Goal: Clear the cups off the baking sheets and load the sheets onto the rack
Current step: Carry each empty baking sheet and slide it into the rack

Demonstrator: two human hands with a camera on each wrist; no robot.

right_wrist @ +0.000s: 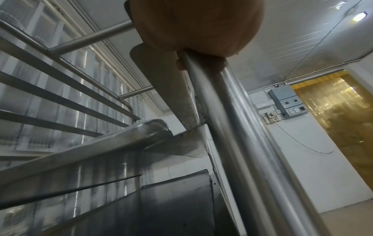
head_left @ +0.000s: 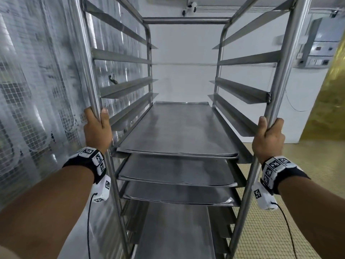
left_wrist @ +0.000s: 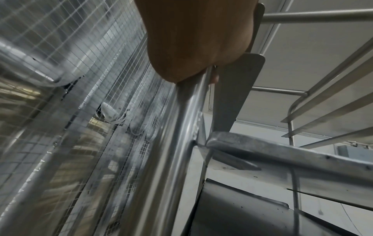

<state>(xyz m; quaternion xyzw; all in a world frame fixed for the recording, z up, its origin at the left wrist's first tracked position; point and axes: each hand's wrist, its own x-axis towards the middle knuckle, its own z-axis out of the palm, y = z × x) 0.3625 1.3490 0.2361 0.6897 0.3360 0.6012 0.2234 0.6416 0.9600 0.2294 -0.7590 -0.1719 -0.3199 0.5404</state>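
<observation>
Sheets [head_left: 177,128] are sitting three deep on the runners of the rack [head_left: 186,20] in the head view, while I'm wrapping my left hand [head_left: 97,128] around the near left post [head_left: 91,81] and my right hand [head_left: 267,140] around the near right post [head_left: 280,81]. Left wrist view is showing my palm clamping that post beside a mesh wall [left_wrist: 70,79]. Right wrist view is showing my fingers [right_wrist: 219,64] curling round the other post, a yellow curtain [right_wrist: 343,119] hanging beyond.

rack [head_left: 276,75]: steel, upright | baking sheets [head_left: 177,128]: three, bare, flat on consecutive runners
</observation>
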